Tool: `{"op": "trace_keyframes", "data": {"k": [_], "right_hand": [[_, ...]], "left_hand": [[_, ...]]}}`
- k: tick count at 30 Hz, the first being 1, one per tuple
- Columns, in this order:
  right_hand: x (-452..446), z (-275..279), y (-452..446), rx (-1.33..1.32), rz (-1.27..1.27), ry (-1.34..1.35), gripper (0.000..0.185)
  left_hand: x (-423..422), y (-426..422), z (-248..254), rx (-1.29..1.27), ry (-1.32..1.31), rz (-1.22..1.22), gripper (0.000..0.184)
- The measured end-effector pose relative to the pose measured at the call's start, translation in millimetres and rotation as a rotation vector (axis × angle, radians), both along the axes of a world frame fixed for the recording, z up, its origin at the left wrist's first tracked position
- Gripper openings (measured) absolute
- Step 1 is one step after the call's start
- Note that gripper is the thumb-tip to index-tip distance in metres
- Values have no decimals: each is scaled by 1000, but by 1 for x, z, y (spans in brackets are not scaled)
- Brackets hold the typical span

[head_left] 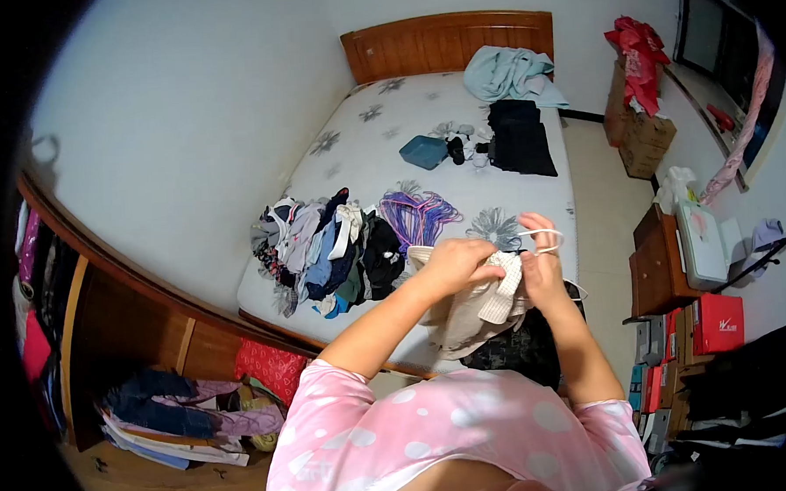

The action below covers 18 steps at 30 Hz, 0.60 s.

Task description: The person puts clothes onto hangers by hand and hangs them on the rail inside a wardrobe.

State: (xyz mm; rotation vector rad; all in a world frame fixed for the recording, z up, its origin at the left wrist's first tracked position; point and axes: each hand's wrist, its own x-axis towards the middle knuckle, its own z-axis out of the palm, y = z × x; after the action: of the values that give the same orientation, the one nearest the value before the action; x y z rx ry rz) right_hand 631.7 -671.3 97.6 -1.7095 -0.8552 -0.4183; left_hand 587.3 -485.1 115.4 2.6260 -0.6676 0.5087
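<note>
Textured beige garment (501,300), curved white hanger (562,236)

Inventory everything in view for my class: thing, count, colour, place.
Bed: one, white-grey, centre
Bedding: one, pale blue, far end
Folded clothes: several, black, bed's right
Basket: one, teal, mid-bed
Small items: several, black-white, beside basket
Clothes pile: one, mixed, bed's left
Coloured hangers: several, purple-blue, beside pile
Wardrobe: one, brown, left
Bag: one, red, far right
Cartons: uncounted, brown, under bag
Window: one, dark, right
Cabinet: one, brown, right
Boxes: several, mixed, lower right
Garment: one, beige, held
Hanger: one, white, held
Spotted clothing: one, pink-white, worn
Left fingers: uncounted, bare, on garment
Right fingers: uncounted, bare, at hanger
</note>
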Motion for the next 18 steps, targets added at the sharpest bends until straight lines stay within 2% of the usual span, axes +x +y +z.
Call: {"op": "trace_keyframes", "data": {"k": [1, 3, 7, 8, 9, 10, 12, 14, 15, 18], "right_hand": [[-2, 5, 4, -62, -9, -31, 67], [-4, 3, 16, -39, 126, 56, 70], [4, 9, 16, -30, 319, 136, 66], [4, 11, 11, 113, 365, 221, 60], [19, 3, -1, 84, 258, 103, 54], [24, 5, -12, 245, 242, 183, 47], [39, 3, -39, 392, -35, 266, 38], [54, -14, -60, 655, -197, 487, 29], [58, -28, -67, 662, -200, 513, 27], [62, -87, -64, 693, -152, 603, 16]], "left_hand": [[2, -5, -4, -32, -10, -22, 35], [5, -11, -11, -96, -25, -69, 36], [8, 0, -7, 10, 92, 7, 41], [9, 3, -6, -52, 62, 33, 41], [10, 7, -2, -82, 69, 86, 42], [9, 14, 2, -127, 79, 138, 41], [9, 32, 6, -243, 80, 228, 38], [6, 50, 6, -435, 95, 280, 32], [4, 59, 6, -448, 64, 330, 31], [1, 78, -4, -732, 20, 303, 36]]}}
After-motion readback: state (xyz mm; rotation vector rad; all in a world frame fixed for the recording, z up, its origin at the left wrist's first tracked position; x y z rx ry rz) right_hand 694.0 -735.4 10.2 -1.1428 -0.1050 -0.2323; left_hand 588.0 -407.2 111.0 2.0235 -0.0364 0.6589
